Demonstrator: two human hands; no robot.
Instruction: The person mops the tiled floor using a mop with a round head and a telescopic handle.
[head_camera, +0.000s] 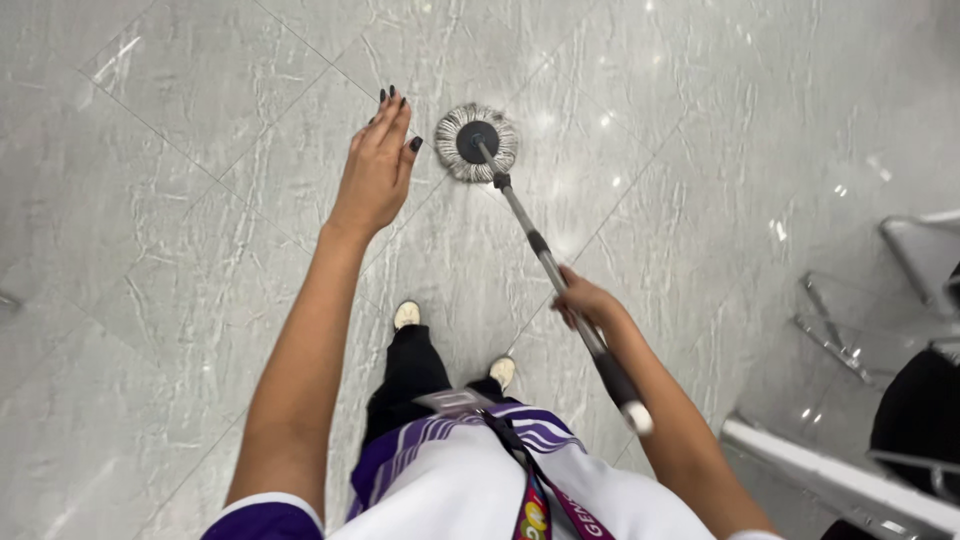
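Glossy grey marble floor (180, 230) spreads beneath, with metal chair frames (880, 330) at right. Right hand (585, 300) has its fingers wrapped round the mop handle (545, 262), whose long axis slants from the near right up and away to the round, grey-fringed mop head (477, 142) resting flat on the floor. Left hand (378, 165) hovers with fingers straight, holding nothing, just beside the mop head. A multicoloured lanyard (535, 505) hangs at the chest.
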